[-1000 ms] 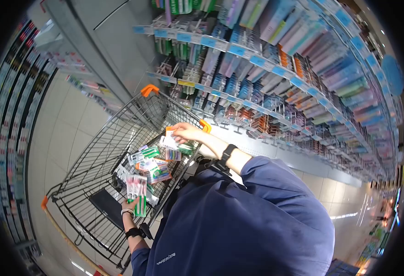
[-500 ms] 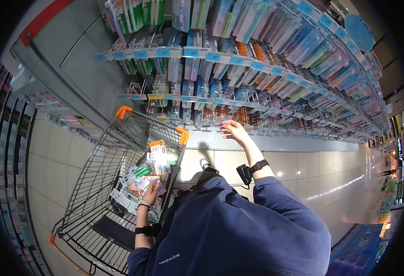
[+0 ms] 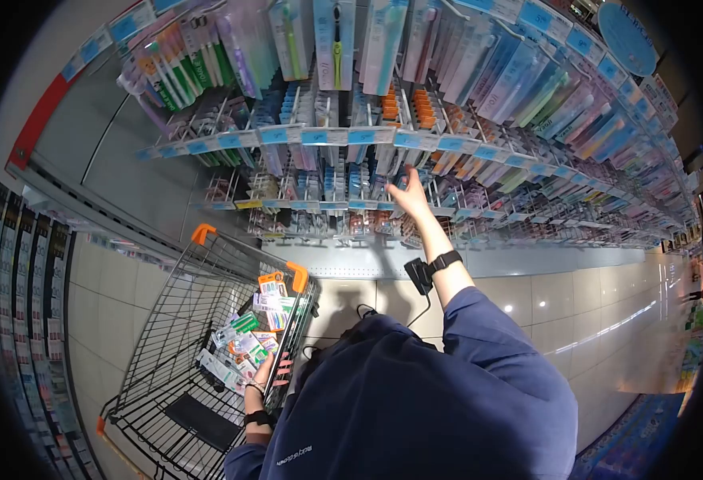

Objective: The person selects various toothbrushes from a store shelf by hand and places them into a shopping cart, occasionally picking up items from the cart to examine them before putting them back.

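My left hand (image 3: 267, 373) grips the side rail of the wire shopping cart (image 3: 147, 336), its fingers wrapped over to the outer side. Just beyond that hand, a loose heap of flat packs (image 3: 249, 346) with green, orange and white cards lies inside the cart. My right hand (image 3: 408, 194) is raised in front of the shelf rack, thumb and fingers apart, holding nothing I can see. Close to its fingertips are hanging small packs (image 3: 357, 178) in blue and clear plastic, below a price-label strip (image 3: 363, 137).
Long-packed toothbrushes (image 3: 337, 40) hang in rows along the upper rack. A grey shelf base (image 3: 351, 262) runs along the tiled floor (image 3: 519, 316). Another display rack (image 3: 15, 320) stands at the far left, and a blue display (image 3: 627, 436) at the lower right.
My left hand has gone from the packs inside the cart to its side rail. My right hand has risen towards the hanging packs. The view has shifted, showing more of the upper rack.
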Demonstrator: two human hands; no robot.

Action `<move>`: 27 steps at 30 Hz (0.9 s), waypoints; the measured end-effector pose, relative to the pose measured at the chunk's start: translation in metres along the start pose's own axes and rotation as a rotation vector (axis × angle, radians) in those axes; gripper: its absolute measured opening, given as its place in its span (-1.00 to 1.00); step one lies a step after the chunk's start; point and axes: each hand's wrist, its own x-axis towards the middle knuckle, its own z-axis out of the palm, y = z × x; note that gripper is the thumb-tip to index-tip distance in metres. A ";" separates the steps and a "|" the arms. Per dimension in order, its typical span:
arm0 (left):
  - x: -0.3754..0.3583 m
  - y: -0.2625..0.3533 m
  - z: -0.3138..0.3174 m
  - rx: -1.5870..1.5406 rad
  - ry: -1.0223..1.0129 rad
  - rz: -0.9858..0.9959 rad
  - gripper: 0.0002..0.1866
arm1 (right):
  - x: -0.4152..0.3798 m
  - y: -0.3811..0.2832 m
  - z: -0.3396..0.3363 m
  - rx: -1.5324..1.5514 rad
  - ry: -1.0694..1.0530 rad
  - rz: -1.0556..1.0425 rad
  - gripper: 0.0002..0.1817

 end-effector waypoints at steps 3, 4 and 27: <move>-0.016 0.019 0.021 0.146 0.003 -0.035 -0.49 | 0.040 0.009 0.000 -0.045 0.092 -0.107 -0.10; -0.019 0.022 0.029 0.197 0.058 -0.074 -0.52 | 0.045 -0.002 -0.005 -0.087 0.045 -0.079 -0.09; 0.014 -0.008 0.086 0.146 0.404 0.017 -0.70 | 0.121 0.066 0.032 -0.264 -0.069 -0.564 -0.51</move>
